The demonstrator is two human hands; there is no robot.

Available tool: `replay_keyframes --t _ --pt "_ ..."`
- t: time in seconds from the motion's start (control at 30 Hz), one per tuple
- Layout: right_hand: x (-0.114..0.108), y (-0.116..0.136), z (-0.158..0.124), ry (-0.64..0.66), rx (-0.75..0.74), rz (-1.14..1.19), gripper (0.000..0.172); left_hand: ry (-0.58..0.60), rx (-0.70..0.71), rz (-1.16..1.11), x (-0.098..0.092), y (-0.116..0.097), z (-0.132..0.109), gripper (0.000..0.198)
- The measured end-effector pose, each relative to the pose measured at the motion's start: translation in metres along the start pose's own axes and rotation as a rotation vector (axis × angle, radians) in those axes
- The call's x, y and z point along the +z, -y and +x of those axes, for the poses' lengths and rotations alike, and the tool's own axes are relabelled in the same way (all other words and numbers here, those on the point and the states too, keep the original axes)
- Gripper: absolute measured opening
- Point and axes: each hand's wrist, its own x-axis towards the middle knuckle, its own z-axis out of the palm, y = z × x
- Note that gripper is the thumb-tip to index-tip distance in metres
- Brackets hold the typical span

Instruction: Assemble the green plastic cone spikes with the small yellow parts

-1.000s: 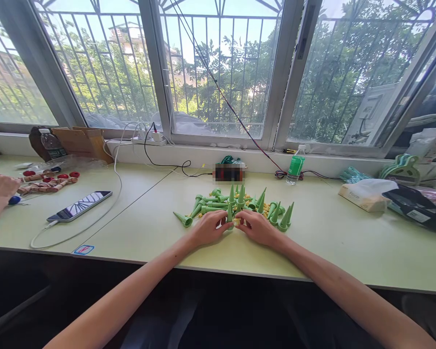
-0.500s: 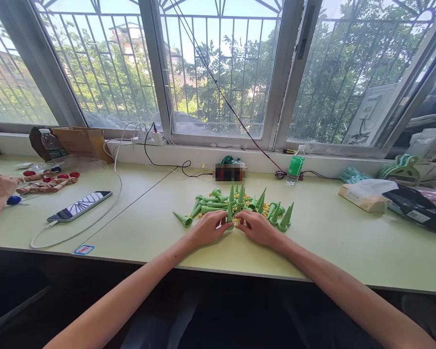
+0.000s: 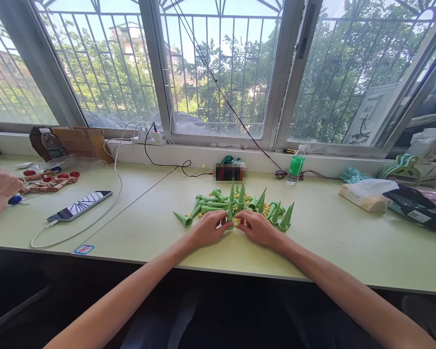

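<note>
My left hand (image 3: 212, 226) pinches a green plastic cone-shaped spike (image 3: 230, 213), which stands point up near the front of a pile. Close beside it, my right hand (image 3: 256, 226) is closed with a small yellow plastic piece (image 3: 236, 221) at its fingertips, right by the spike's base. Whether the yellow piece touches the spike I cannot tell. Behind both hands lies a heap of similar green spikes (image 3: 210, 205), some upright and some on their sides, with small yellow pieces (image 3: 265, 209) among them.
At the left, another person's hand (image 3: 2, 186) is near wooden toys with red balls (image 3: 60, 182). A phone (image 3: 80, 205) with a white cable lies closer in. Toward the window stands a green-labelled bottle (image 3: 295, 166); a tissue pack (image 3: 363, 196) is at the right.
My two hands and the pieces in them stay practically still. The other person's hand at the left has shifted slightly.
</note>
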Motion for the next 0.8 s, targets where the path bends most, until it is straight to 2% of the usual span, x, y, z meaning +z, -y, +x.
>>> replay_keyframes --t 0.8 --pt "-0.0017 0.0021 0.0006 0.004 0.01 -0.007 0.012 0.0 -0.001 -0.001 0.0005 0.0011 -0.0004 0.033"
